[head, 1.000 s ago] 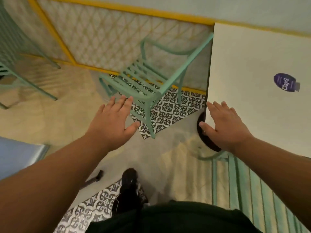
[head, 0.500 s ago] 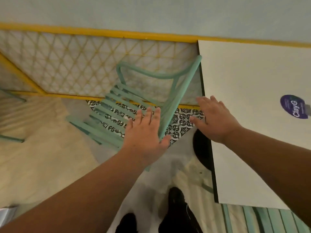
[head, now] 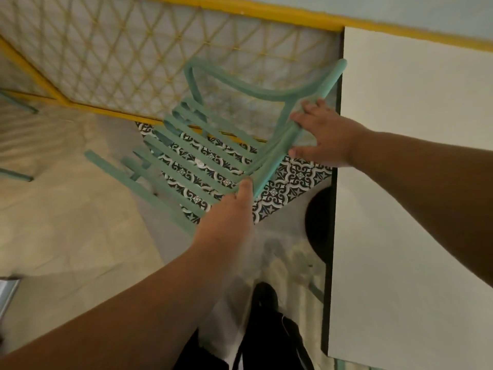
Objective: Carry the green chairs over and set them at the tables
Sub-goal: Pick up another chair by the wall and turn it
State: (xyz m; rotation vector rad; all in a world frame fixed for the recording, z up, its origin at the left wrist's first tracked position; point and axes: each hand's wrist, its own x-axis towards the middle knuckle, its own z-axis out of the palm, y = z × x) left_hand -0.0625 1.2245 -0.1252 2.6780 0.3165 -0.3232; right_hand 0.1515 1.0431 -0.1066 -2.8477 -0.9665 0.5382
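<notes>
Both forearms are bare with no sleeves, watch or rings showing on the left hand or the right hand, and at six o'clock sit dark trousers and black shoes.

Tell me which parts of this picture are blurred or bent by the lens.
Head view: the slatted green metal chair and both hands are smeared by motion; the wide lens bows the yellow-framed lattice panel; the white square table edge stays fairly sharp.
</notes>
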